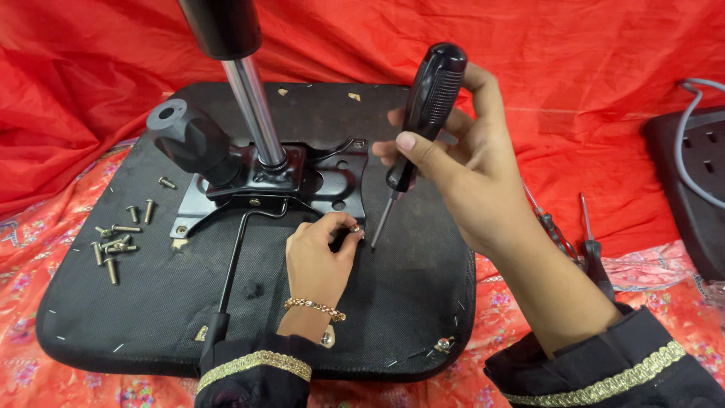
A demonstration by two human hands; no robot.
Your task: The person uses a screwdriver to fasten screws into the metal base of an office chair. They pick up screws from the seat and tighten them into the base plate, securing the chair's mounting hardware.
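Observation:
My right hand (464,162) grips a screwdriver (427,106) by its black ribbed handle, held nearly upright with its thin shaft pointing down to the corner of a black metal mounting plate (332,181). My left hand (321,257) pinches a small brass-coloured screw (354,227) at that same plate corner, right beside the screwdriver tip. The plate is fixed on the underside of a black fabric seat cushion (151,302). A chrome gas cylinder (253,106) rises from the plate, and a black knob (185,136) sticks out on its left.
Several loose screws (113,245) lie on the cushion's left side. A thin black lever (230,279) runs toward me from the plate. Pliers and another tool (585,242) rest on the red cloth (589,75) at right. A dark power strip (698,174) with grey cable sits far right.

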